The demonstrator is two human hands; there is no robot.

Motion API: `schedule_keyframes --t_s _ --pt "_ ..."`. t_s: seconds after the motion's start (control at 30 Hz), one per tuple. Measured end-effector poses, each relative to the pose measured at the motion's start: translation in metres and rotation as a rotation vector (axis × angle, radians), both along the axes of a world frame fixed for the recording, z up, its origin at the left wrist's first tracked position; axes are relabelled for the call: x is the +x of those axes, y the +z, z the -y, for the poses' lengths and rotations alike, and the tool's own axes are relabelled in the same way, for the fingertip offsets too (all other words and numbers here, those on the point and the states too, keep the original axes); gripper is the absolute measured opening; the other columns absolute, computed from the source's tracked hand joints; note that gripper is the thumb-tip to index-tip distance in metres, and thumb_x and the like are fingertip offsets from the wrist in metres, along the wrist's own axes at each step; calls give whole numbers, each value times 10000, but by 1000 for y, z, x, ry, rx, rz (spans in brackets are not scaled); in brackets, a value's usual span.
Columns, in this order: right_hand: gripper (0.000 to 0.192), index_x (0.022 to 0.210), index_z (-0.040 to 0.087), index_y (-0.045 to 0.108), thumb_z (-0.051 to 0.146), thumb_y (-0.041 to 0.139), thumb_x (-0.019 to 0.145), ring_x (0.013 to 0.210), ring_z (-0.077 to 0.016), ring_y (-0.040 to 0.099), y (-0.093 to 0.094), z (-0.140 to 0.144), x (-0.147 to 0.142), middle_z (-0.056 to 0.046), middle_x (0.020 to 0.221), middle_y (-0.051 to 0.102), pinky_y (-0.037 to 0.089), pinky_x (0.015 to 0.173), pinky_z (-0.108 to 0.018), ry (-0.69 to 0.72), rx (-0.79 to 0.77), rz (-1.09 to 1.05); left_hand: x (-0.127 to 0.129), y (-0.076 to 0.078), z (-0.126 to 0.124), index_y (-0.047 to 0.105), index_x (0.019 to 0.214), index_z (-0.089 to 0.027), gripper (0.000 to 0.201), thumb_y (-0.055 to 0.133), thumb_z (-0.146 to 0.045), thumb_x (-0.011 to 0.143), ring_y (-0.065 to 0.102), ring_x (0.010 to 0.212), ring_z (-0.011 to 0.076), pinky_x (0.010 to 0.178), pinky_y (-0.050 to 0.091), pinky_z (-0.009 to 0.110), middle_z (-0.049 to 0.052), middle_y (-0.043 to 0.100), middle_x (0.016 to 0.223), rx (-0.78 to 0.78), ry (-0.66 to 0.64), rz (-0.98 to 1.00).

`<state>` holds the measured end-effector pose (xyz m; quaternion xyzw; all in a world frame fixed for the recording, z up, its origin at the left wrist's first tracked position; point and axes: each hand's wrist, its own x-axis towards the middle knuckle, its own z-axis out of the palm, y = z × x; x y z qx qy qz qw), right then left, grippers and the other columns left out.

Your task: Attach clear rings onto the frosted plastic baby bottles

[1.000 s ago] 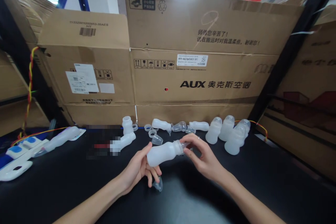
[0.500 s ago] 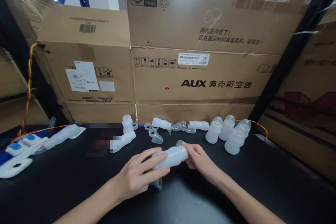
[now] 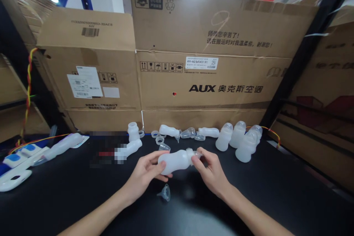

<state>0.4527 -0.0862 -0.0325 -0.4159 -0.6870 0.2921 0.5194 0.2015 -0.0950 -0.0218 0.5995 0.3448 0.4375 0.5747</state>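
My left hand [image 3: 143, 175] grips the body of a translucent white bottle [image 3: 175, 161], held sideways above the black table [image 3: 69, 199]. At the bottle's neck my right hand [image 3: 211, 171] pinches a clear ring and teat part [image 3: 196, 153]. A small clear cap [image 3: 165, 193] lies on the table just below the bottle, between my two wrists.
Several capped white bottles [image 3: 240, 140] stand at the back right. Loose bottles [image 3: 169, 130], rings [image 3: 159, 140] and clear teats [image 3: 189, 132] lie along the cardboard boxes [image 3: 199, 81]. White and blue items [image 3: 16, 164] and a red-yellow cable [image 3: 27, 92] are at the left.
The bottle was lowered toward the table, then lifted again. The clear cap that sat under my left fingers now lies free on the table. My right hand stays at the bottle's neck.
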Motion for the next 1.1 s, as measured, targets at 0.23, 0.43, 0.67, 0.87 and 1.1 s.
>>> schedule_keyframes --t_s 0.23,0.43,0.67,0.87,1.1 --pt "321 973 224 546 506 692 933 572 -114 423 -2 2 -8 44 730 521 352 518 -232 30 8 -285 9 3 5 737 1244 -71 674 818 -597 830 776 627 185 574 612 209 107 776 810 -323 -163 87" --pt "339 921 224 571 538 697 928 546 -102 399 -1 2 -5 41 733 517 334 482 -217 48 -9 -332 21 -6 21 680 1350 -107 758 926 -471 733 756 690 176 644 603 236 90 818 882 -83 54 -18" --pt "367 1346 275 578 423 365 1087 1077 -275 661 -3 -20 16 -86 1154 730 511 1012 -475 -1 45 -81 6 -4 -2 691 1259 -168 599 890 -442 765 778 833 224 764 644 322 106 796 1135 82 274 112" --pt "563 1449 286 575 102 534 919 1555 -374 285 -25 -37 35 -51 1596 524 172 1249 -676 -27 192 796 -5 -10 -22 709 1199 -142 591 911 -419 718 734 743 196 682 623 307 99 800 1030 69 249 30" --pt "311 1289 253 615 305 670 987 1201 -319 628 -9 -36 36 -101 1242 708 407 1129 -591 -49 254 644 -11 -13 -25 736 1214 -159 564 916 -373 725 741 915 233 800 574 295 92 811 1051 111 260 -33"
